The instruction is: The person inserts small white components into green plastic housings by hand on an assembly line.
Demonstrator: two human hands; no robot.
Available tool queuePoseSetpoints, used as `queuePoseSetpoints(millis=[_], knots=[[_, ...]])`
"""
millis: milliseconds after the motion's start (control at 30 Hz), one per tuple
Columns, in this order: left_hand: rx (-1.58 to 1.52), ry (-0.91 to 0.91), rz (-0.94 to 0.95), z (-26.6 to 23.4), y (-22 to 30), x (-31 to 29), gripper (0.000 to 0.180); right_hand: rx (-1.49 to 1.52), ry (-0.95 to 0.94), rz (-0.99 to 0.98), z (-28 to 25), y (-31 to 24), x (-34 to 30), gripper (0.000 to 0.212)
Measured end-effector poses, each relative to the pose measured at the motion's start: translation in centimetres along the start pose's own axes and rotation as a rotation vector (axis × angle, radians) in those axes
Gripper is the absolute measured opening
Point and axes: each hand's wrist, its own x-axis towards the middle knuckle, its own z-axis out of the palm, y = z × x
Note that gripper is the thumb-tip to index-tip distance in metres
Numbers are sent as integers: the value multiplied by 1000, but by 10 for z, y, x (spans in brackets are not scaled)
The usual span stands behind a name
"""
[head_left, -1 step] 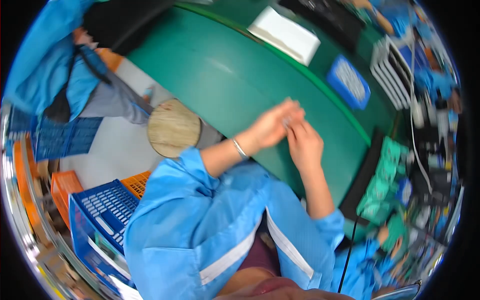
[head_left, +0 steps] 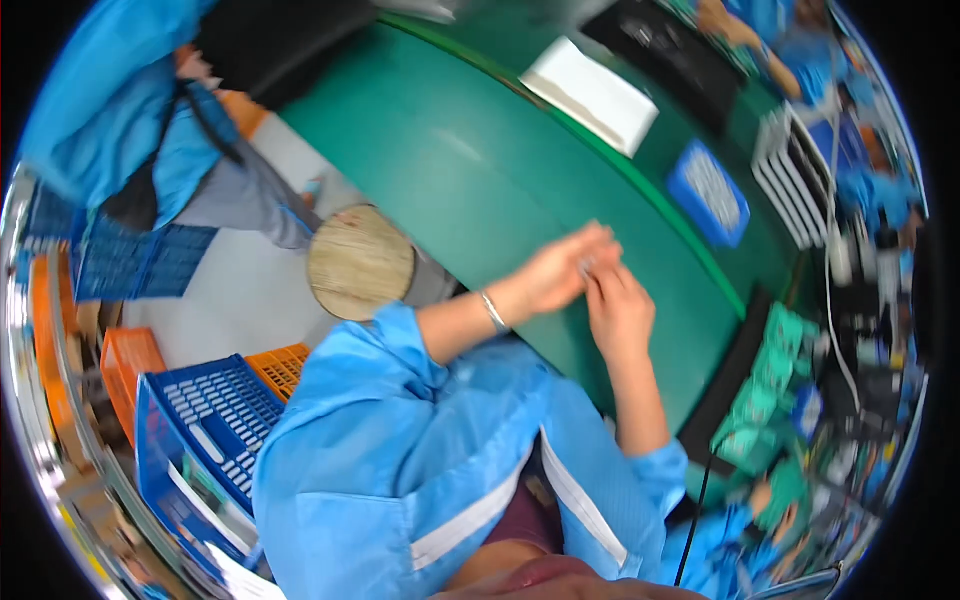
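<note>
My left hand [head_left: 562,272] and my right hand [head_left: 622,312] meet above the green tabletop [head_left: 450,165], close to its near edge. Their fingertips press together around a tiny greyish, shiny spot, too small and blurred to name. Both hands have bent, closed fingers. A silver bracelet [head_left: 494,312] circles my left wrist. My forearms come out of light blue sleeves.
Beyond the green ledge lie a white box [head_left: 590,95], a blue tray [head_left: 708,192] of small parts and a white rack [head_left: 790,178]. Green bins [head_left: 757,390] stand right; a round stool [head_left: 360,262] and blue crate [head_left: 215,420] left. Co-workers are nearby.
The whole picture has shifted slightly down and to the right. My hands stay together with fingertips meeting; I see no clear change in their grip.
</note>
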Motion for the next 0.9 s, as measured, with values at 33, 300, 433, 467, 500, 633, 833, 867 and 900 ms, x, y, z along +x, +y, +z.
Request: queuePoseSetpoints(millis=[33,300,433,467,500,633,833,867,900], knots=[[10,38,-30,7,6,-13,46,16,3,-34,-6,-13,2,8],[27,7,-80,26,10,-50,65,16,22,-160,-34,-43,-8,7],[61,-2,-100,36,12,-62,64,20,22,-143,-39,-49,-16,7],[66,-10,-96,37,12,-63,64,39,8,-124,-39,-49,-16,7],[71,6,-100,38,11,-63,61,35,16,-128,-39,-48,-17,7],[125,-26,-71,31,4,-68,48,194,31,41,-39,-46,-27,4],[344,35,-70,28,0,-81,20,556,85,440,-38,-35,-34,10],[357,32,-85,27,-1,-82,16,604,77,501,-37,-33,-36,10],[356,30,-87,25,-3,-81,16,653,70,562,-36,-31,-38,10]])
